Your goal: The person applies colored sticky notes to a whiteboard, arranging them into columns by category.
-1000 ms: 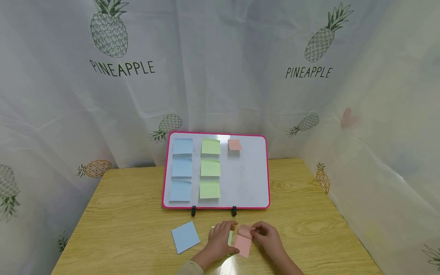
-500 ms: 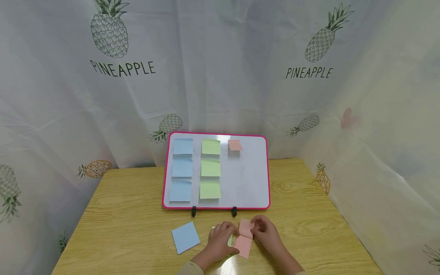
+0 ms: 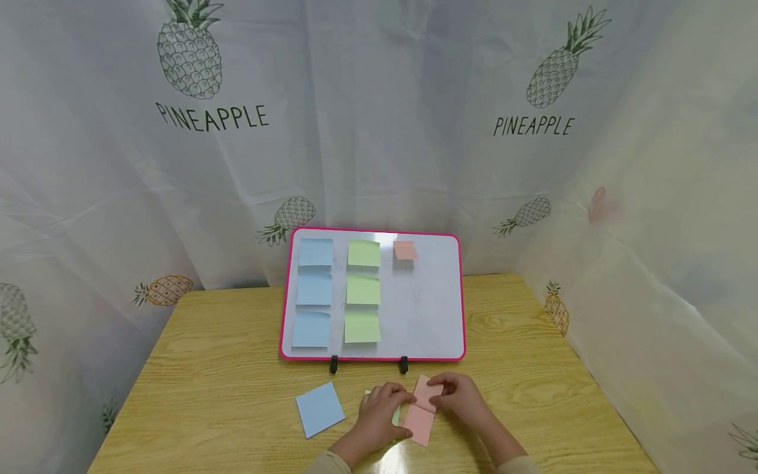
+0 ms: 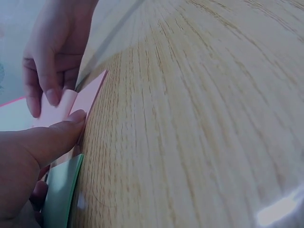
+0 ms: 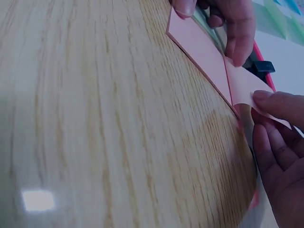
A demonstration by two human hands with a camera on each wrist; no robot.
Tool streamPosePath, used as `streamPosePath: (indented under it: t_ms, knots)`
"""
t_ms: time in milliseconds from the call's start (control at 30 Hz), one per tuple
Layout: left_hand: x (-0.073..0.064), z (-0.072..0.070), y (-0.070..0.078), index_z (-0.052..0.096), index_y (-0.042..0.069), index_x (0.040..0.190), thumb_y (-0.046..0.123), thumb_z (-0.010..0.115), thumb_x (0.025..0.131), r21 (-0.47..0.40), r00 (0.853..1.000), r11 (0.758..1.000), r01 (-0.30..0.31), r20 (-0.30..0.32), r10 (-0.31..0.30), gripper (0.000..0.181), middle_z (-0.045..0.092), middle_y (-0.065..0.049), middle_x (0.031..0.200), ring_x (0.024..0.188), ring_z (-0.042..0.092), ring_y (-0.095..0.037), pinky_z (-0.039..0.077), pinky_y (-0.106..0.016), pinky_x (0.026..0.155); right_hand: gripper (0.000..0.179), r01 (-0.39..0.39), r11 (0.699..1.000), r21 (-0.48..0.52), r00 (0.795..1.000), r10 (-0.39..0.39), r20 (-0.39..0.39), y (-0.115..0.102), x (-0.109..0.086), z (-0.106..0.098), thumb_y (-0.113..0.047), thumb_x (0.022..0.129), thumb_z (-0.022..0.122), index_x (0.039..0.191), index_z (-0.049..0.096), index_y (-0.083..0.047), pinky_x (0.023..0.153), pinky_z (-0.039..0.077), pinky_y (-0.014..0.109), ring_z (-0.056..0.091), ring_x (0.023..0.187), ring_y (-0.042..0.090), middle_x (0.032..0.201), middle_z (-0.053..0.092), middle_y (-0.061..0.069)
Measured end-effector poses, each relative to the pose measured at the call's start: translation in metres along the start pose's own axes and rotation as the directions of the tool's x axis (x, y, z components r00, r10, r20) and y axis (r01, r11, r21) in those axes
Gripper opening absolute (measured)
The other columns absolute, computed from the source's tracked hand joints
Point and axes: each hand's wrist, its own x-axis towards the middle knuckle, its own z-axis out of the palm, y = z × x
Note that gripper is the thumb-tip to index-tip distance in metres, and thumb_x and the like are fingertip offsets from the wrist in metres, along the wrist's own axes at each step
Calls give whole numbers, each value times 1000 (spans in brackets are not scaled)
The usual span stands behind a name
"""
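A pink sticky note pad [image 3: 420, 426] lies on the table in front of the whiteboard. My left hand [image 3: 381, 413] holds it down, thumb at its near end and index finger by its far edge. Between the thumb and fingers of my right hand [image 3: 466, 399] is the pad's top sticky note [image 3: 424, 393], lifted and folded away from me; in the right wrist view this sheet [image 5: 242, 85] still meets the pad [image 5: 199, 47] along the far edge. Under my left hand sits a green sticky note pad [image 4: 61, 187], mostly hidden in the head view.
A blue sticky note pad [image 3: 320, 409] lies to the left. Behind stands a pink-rimmed whiteboard [image 3: 423, 309] on black feet [image 3: 334, 364], bearing blue notes [image 3: 314, 289], green notes [image 3: 363, 289] and one pink note [image 3: 405, 250]. A pineapple-print curtain [image 3: 385, 131] hangs behind the table.
My right hand has drawn the pink sheet up and away from me, from a curl over the pad to nearly flat beyond its far edge. My left hand has barely moved.
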Motion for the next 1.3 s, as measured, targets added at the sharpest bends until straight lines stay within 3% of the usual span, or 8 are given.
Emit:
streamPosePath:
  t_ms: [667,1033,1300]
  knots:
    - [0,-1,0,59,41,126,39,81,78,26,1000,1000,-5,22,4,52,45,13,135,117,41,-17,35,-45,90,23,-32,999,-29,988,28,-150,-4,13,1,5,77,77,99,72,0,51,43,23,50,60,16,68,55,4]
    - [0,-2,1,59,41,125,38,82,77,23,1000,1000,6,26,-7,54,45,12,135,117,41,-18,35,-47,90,26,-40,999,-14,984,37,-173,-9,15,-5,3,77,78,102,71,-1,51,43,24,49,64,17,76,55,6]
    - [-3,-5,3,62,39,123,38,82,77,39,1000,999,-1,31,0,50,44,12,137,119,41,-18,35,-46,92,30,-61,996,-58,964,44,-262,-15,16,-14,4,77,79,104,73,-4,55,46,24,52,71,17,80,57,6]
